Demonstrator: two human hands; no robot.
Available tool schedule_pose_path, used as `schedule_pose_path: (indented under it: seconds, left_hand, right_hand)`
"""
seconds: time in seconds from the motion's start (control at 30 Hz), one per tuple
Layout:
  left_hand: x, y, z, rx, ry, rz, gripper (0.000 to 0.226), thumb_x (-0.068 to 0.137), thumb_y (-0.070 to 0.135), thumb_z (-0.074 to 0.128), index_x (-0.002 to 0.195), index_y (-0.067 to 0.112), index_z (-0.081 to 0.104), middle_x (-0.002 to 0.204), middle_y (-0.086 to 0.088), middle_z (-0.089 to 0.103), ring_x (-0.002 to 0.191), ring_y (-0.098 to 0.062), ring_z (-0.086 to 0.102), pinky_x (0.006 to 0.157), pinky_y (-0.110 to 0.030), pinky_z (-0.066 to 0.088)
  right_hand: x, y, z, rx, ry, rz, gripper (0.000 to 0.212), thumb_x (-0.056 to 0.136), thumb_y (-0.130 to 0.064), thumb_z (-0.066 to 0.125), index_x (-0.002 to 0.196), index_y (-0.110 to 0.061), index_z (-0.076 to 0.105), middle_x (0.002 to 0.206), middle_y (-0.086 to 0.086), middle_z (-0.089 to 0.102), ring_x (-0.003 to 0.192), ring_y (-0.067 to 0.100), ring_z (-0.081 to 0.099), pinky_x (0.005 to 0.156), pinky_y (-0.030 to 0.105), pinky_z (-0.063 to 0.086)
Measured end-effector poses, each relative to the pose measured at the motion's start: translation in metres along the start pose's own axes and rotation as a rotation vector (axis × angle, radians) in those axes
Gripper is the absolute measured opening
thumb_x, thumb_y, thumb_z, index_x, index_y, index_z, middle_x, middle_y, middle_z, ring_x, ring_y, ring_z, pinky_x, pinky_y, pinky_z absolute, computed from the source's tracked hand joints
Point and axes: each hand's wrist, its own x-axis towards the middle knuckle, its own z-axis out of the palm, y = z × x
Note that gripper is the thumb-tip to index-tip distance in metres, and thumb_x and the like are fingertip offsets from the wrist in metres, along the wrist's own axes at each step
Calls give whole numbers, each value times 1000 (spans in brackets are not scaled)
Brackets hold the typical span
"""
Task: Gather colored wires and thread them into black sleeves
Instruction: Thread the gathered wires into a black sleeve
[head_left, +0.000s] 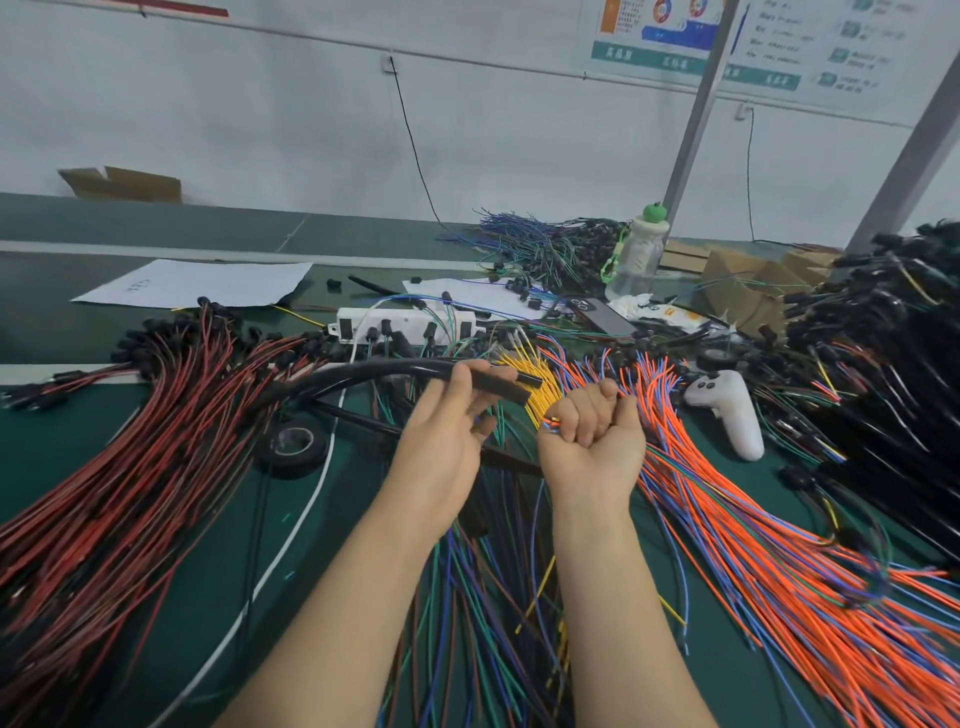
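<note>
1. Head view, the sleeves: your left hand (441, 441) holds the black sleeves (498, 385) in a narrow grip, thumb against fingers. They are raised over the middle of the tabletop (62, 431), with their open ends pointing toward its right edge. More than one sleeve seems to sit in that grip. If so, the wire tips could butt the wrong mouth or slide between the two.
2. Your right hand (592, 436) has its grip curled tight round a small bunch of colored wires (549, 425). The tips just poke out toward the sleeves, close to them but not yet inside. The tips look uneven, so a straggler may catch the rim and fold back.
3. The tails of the bunch run down into the loose orange and blue wires (753, 545) spread toward the near right corner. Pushing forward could drag neighbours along and knot them.
4. The long ends of the sleeves curve toward the left edge, above the red wires (130, 467) and near the tape roll (293, 441). A snag there would tug the mouth off line.
5. The white controller (727, 410) lies just beside the orange wires, and a dragged strand could shove it.
</note>
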Motion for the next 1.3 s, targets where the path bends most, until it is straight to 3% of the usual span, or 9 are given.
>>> schedule_pose_path:
  seconds: [0.2, 0.5, 0.77, 0.87, 1.0, 1.13, 1.3]
  left_hand:
    - [-7, -10, 1, -41, 75, 22, 10, 93, 14, 50, 90, 5, 56, 88, -9, 63, 71, -8, 59, 64, -17, 51]
    - [-10, -21, 4, -43, 217, -12, 10, 89, 11, 58, 80, 8, 60, 73, -4, 59, 54, -1, 56, 53, -12, 49]
    - [-11, -21, 5, -169, 190, -91, 10, 88, 9, 59, 78, 7, 62, 64, 2, 61, 55, -3, 60, 55, -12, 51]
    - [-12, -21, 5, -193, 188, -116, 7, 87, 9, 60, 80, 7, 61, 65, 1, 62, 55, -4, 61, 54, -13, 51]
    - [-12, -21, 5, -257, 181, -159, 3, 87, 10, 60, 86, 7, 60, 70, -2, 60, 56, -5, 62, 52, -12, 51]
    - [-13, -21, 4, -270, 150, -164, 9, 85, 11, 59, 92, 6, 62, 76, -2, 62, 58, -5, 63, 55, -12, 52]
    - [-12, -25, 4, -264, 117, -157, 9, 81, 13, 61, 88, 8, 63, 74, -1, 65, 60, -6, 64, 57, -12, 52]
  right_hand:
    - [0, 1, 2, 70, -42, 13, 54, 105, -32, 29, 59, -9, 48, 39, -4, 23, 42, 8, 5, 31, 19, 15]
    - [-1, 3, 4, 44, -21, -31, 52, 104, -32, 28, 62, -9, 46, 38, -4, 23, 43, 8, 4, 31, 18, 14]
    - [-1, 3, 4, 9, -2, -49, 54, 104, -36, 29, 60, -9, 48, 38, -4, 23, 40, 8, 5, 29, 18, 15]
    - [0, 3, 3, -9, 2, -53, 52, 103, -37, 29, 62, -10, 47, 38, -5, 23, 28, 7, 16, 29, 18, 15]
    - [-1, 3, 3, -7, -2, -47, 48, 103, -37, 29, 66, -11, 44, 38, -5, 23, 36, 8, 7, 29, 18, 15]
    - [-1, 2, 3, -57, 6, -76, 51, 104, -37, 29, 64, -11, 45, 38, -5, 23, 27, 7, 19, 28, 18, 16]
    - [-1, 2, 4, -130, 4, -113, 50, 104, -40, 26, 66, -12, 43, 37, -6, 22, 27, 6, 20, 27, 18, 16]
